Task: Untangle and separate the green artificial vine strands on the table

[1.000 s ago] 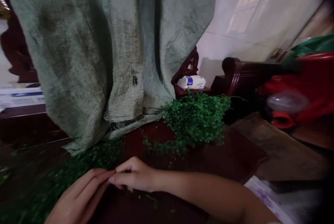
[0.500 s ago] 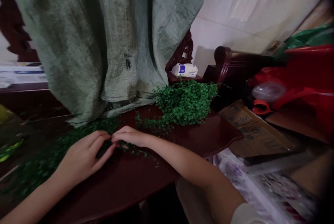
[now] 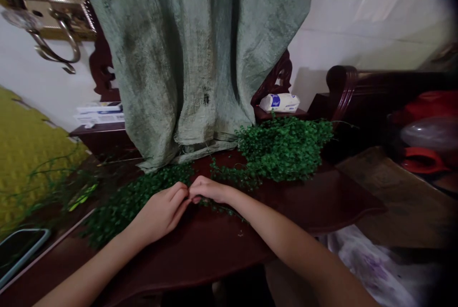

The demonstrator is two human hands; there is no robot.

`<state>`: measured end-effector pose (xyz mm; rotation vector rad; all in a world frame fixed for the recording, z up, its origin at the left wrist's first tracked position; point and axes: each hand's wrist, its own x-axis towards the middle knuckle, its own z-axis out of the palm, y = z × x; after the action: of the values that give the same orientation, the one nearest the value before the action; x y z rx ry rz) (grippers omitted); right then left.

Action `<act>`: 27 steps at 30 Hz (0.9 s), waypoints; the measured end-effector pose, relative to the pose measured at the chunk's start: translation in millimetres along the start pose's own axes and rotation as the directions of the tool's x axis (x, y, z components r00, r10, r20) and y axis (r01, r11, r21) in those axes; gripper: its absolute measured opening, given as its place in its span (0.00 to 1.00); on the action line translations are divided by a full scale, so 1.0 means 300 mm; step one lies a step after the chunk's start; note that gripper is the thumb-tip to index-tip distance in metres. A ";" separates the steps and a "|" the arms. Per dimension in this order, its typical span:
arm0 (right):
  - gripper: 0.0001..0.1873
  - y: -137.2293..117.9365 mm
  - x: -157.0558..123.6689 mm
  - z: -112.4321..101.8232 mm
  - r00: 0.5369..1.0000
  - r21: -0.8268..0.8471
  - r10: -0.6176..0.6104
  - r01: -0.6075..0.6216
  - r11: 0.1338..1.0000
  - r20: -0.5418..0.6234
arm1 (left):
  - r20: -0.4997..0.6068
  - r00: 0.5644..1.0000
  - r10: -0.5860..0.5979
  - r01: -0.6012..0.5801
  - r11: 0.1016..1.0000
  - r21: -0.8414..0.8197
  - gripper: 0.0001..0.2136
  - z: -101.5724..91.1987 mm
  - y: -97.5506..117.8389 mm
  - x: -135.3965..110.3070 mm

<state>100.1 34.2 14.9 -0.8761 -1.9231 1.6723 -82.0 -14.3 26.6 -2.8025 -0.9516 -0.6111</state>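
My left hand (image 3: 163,211) and my right hand (image 3: 207,189) meet fingertip to fingertip over the dark red table (image 3: 200,245). Both are closed in a pinch. From under the right hand a thin leafy green sprig (image 3: 223,208) trails to the right across the tabletop; its near end is hidden by the fingers. What the left fingertips pinch is too small to make out. Behind and left of my left hand lies a long heap of small-leaved green stems (image 3: 118,209). A fuller bunch of the same greenery (image 3: 286,148) sits beyond my right hand.
A grey-green woven sack cloth (image 3: 195,63) hangs behind the table. A tissue pack (image 3: 281,102) and white boxes (image 3: 100,112) rest on side ledges. A phone (image 3: 26,249) lies at the left edge. Cardboard (image 3: 386,202) and red items (image 3: 425,159) lie to the right.
My view has swung left, so things appear further right, and the phone and wall fixture show. My left fingers have drawn together and the hands remain touching at the fingertips.
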 end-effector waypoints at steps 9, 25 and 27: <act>0.18 0.009 -0.003 0.061 0.969 -0.219 -0.162 0.120 0.968 -0.188 | -0.011 1.000 -0.003 0.004 0.995 0.104 0.09 0.010 -0.009 -0.018; 0.10 -0.004 -0.030 0.070 0.779 -0.871 -0.606 0.175 0.459 -0.163 | -0.186 0.982 -0.034 0.086 0.957 0.278 0.11 -0.018 -0.092 -0.042; 0.09 -0.001 -0.028 0.072 0.770 -0.913 -0.627 0.161 0.375 -0.122 | -0.202 0.979 -0.015 0.072 0.957 0.280 0.12 -0.012 -0.097 -0.042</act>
<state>91.0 13.1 12.2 -0.8686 -2.3141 0.0115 -109.9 0.8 24.3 -2.4229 -0.9771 -0.6820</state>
